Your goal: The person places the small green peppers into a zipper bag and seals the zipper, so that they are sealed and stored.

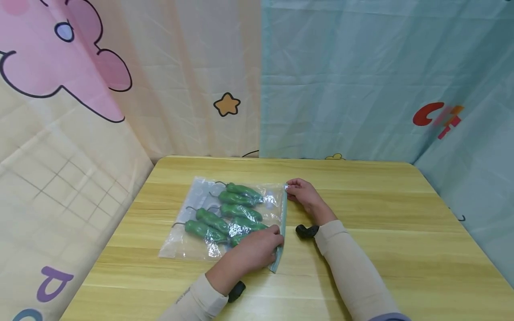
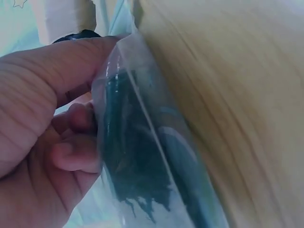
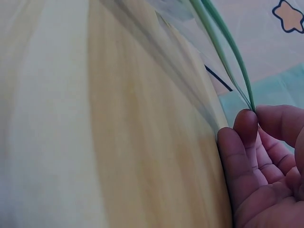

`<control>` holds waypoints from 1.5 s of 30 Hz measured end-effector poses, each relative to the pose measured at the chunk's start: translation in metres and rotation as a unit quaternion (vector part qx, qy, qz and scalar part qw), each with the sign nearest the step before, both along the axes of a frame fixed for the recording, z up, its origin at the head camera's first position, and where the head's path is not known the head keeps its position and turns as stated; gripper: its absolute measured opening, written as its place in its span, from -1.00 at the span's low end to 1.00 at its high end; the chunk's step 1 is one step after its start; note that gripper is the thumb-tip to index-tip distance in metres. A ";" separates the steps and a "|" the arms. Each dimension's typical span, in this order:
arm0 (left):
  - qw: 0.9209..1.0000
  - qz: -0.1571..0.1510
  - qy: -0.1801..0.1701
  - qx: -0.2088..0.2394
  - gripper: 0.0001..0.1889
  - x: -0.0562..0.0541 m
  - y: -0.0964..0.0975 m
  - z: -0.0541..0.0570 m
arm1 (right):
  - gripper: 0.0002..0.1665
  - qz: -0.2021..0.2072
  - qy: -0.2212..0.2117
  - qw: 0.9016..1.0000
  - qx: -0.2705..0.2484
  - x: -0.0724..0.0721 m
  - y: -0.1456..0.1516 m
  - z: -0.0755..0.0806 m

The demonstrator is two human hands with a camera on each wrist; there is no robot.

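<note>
A clear zip bag (image 1: 182, 248) lies flat on the wooden table with several green peppers (image 1: 241, 212) inside, stems pointing left. Its pale green zip strip (image 1: 283, 209) runs along the right edge. At the far corner of that strip, my right hand (image 1: 307, 196) pinches the end between thumb and fingertip. In the right wrist view two green zip lines (image 3: 228, 61) bow apart and meet at those fingertips. My left hand (image 1: 257, 247) holds the zip edge nearer me, covering part of a pepper. The left wrist view has bag plastic (image 2: 142, 161) between thumb and fingers.
The wooden table (image 1: 361, 191) stretches to both sides of the bag. Printed curtains (image 1: 345, 80) hang behind it and at its sides. Dark wrist-worn devices (image 1: 307, 231) sit at both cuffs, close over the table.
</note>
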State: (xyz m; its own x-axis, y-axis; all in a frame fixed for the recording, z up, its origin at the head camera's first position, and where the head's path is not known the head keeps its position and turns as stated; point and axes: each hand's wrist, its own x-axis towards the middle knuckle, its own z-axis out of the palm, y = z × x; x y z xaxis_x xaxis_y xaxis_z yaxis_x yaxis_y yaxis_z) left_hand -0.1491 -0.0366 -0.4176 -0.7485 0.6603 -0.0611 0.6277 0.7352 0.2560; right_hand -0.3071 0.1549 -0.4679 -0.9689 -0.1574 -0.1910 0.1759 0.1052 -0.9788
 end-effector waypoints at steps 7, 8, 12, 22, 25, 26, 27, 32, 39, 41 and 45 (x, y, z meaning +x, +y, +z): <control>0.999 -0.002 0.030 -0.032 -0.71 -0.001 0.002 -0.002 | -0.67 -0.001 -0.004 1.000 -0.003 0.000 0.000 0.001; 0.999 -0.002 0.029 -0.035 -0.69 -0.001 0.002 -0.002 | -0.67 -0.001 -0.005 1.000 -0.004 0.000 0.000 0.001; 0.999 -0.008 0.016 -0.041 -0.57 -0.002 0.002 -0.002 | -0.68 -0.001 -0.010 1.000 -0.008 0.000 0.001 0.002; 0.998 -0.007 0.029 -0.053 -0.54 0.000 0.004 0.001 | -0.68 0.001 -0.013 1.000 -0.008 -0.001 0.002 0.003; 0.997 -0.002 0.041 -0.059 -0.53 0.000 0.006 0.000 | -0.69 -0.002 -0.015 1.000 -0.008 -0.002 0.002 0.003; 0.997 -0.001 0.042 -0.060 -0.53 0.000 0.006 -0.001 | -0.69 -0.003 -0.017 1.000 -0.008 -0.002 0.002 0.003; 0.997 -0.002 0.042 -0.060 -0.54 0.000 0.006 -0.002 | -0.69 -0.003 -0.017 1.000 -0.009 -0.002 0.002 0.003; 0.998 -0.009 0.021 -0.055 -0.57 0.000 0.006 -0.003 | -0.69 -0.001 -0.015 1.000 -0.012 -0.002 0.002 0.002; 0.997 -0.025 -0.069 -0.007 -0.43 -0.012 0.002 0.023 | -0.68 0.003 -0.011 1.000 -0.014 -0.002 0.004 0.000; 0.997 -0.026 -0.072 0.000 -0.43 -0.021 0.000 0.034 | -0.67 0.006 -0.008 1.000 -0.016 -0.002 0.004 0.000; 0.998 -0.021 -0.061 0.018 -0.47 -0.043 -0.003 0.052 | -0.65 0.013 -0.004 1.000 -0.013 -0.002 0.006 -0.001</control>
